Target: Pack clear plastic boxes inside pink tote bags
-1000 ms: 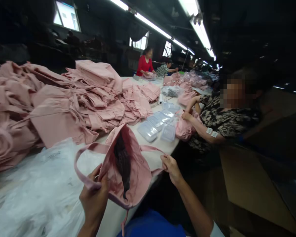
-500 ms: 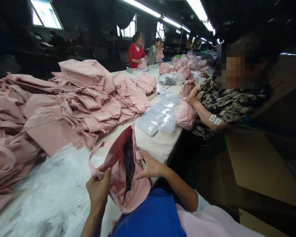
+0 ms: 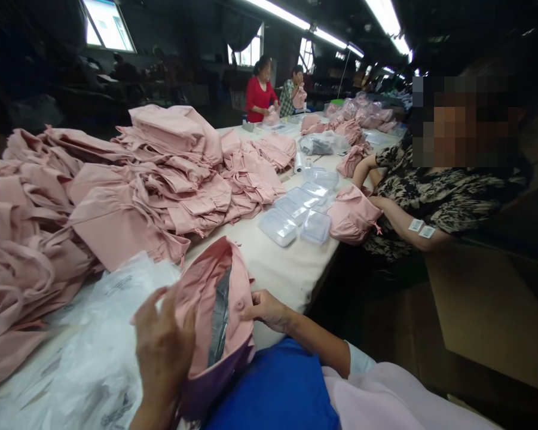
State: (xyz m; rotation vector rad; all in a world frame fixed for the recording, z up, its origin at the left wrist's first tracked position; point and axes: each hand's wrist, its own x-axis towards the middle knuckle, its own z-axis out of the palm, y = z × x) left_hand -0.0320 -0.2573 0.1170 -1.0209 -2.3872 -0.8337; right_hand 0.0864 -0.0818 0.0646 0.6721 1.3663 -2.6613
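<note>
A pink cloth bag (image 3: 197, 289) with a grey lining stands with its mouth spread wide, just above my lap at the table edge. My right hand (image 3: 269, 310) pinches the bag's right rim beside a small round button. At the bag's left side is my left hand (image 3: 164, 346), slightly blurred, its fingers apart and the back of the hand towards me. A bit of pink cloth shows beyond its fingers; whether they touch it, I cannot tell. The bag's lower part is in shadow against the blue cloth (image 3: 273, 388) on my lap.
Many pink bags (image 3: 161, 179) are heaped along the left of the table (image 3: 296, 269). Clear plastic bags (image 3: 94, 346) lie at near left. Several clear plastic boxes (image 3: 278, 227) sit ahead. A co-worker (image 3: 434, 203) at right handles another pink bag (image 3: 352, 215). Cardboard (image 3: 497, 310) stands below right.
The bag's mouth has turned and opened wider, showing more grey lining. My left hand has let go of the strap and risen; my right hand has closed on the rim. The view has shifted left.
</note>
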